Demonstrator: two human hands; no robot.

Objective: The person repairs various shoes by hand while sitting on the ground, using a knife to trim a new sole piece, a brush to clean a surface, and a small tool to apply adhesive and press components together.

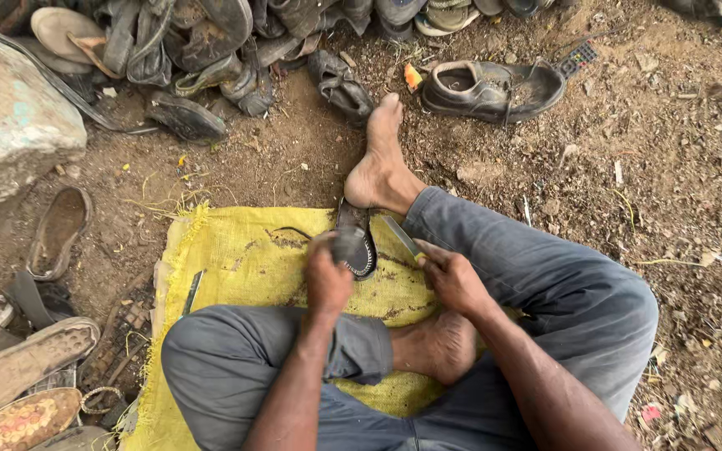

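**Inspector:** Sitting where, and what are your fingers doing?

**Worker:** I am sitting on a yellow woven sack (244, 259) spread over bare dirt, one leg folded, the other stretched out with the foot (380, 163) resting past the sack's far edge. My left hand (327, 276) is closing its fingers around the near end of a dark shoe sole (354, 242), which is lying on the sack just beside that foot. My right hand (451, 277) is gripping a knife (401, 237), blade pointing at the sole's right edge.

**Inspector:** Room to move?

**Worker:** Open sack is lying to my left, up to its frayed border. Open dirt is stretching to my right. A large stone (10, 125) is crowding the far left corner.

**Inspector:** Counts?

**Worker:** I am counting one sole in hand, one knife, one flat metal tool (193, 291) lying on the sack by my left knee, and one dark lace-up shoe (491, 88) standing alone ahead. One small keypad device (579, 57) is lying behind it.

**Inspector:** Anything unclear?

**Worker:** The heap of worn footwear (211, 42) along the far edge is running out of the picture, so I am not counting it. More soles (27, 367) at lower left are being cut off by the edge. My left fingers are hiding part of the sole, and whether the blade is touching it, I cannot tell.
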